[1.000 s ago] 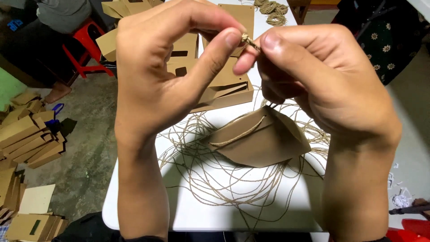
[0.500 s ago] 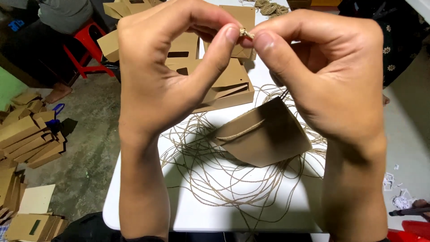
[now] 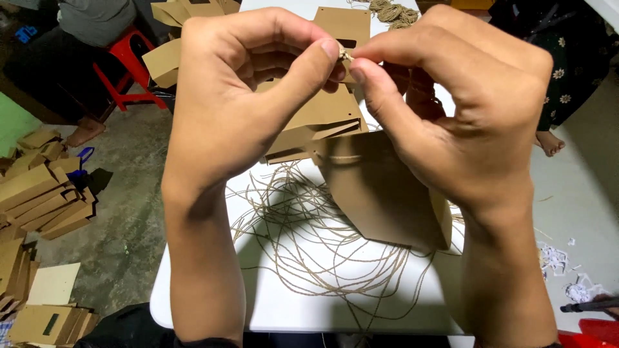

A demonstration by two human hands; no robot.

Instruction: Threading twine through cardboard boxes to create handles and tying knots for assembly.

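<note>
Now | left hand (image 3: 251,96), right hand (image 3: 464,109): both pinch twine end (image 3: 347,57) between fingertips | bag (image 3: 387,193) hangs below, over bench (image 3: 290,303).

**Paper, twine and plastic under my hands**

My left hand (image 3: 238,109) and right hand (image 3: 464,116) pinch a bit of twine end (image 3: 347,57), pale, fibrous and rough-looking. The brown bag (image 3: 387,193) hanging below my fingers looks like matt kraft paper, smooth and uncoated, with crisp folds. The loose twine (image 3: 309,245) on the table is the same dull, hairy cord, tan and unglossed. My table (image 3: 290,303) has a white, smooth top with a faint sheen, like plastic or laminate. The flat cut sheets (image 3: 316,116) behind are matt brown card. The floor (image 3: 129,212) looks like rough, stained concrete. The stool (image 3: 122,71) is glossy red plastic.
</note>
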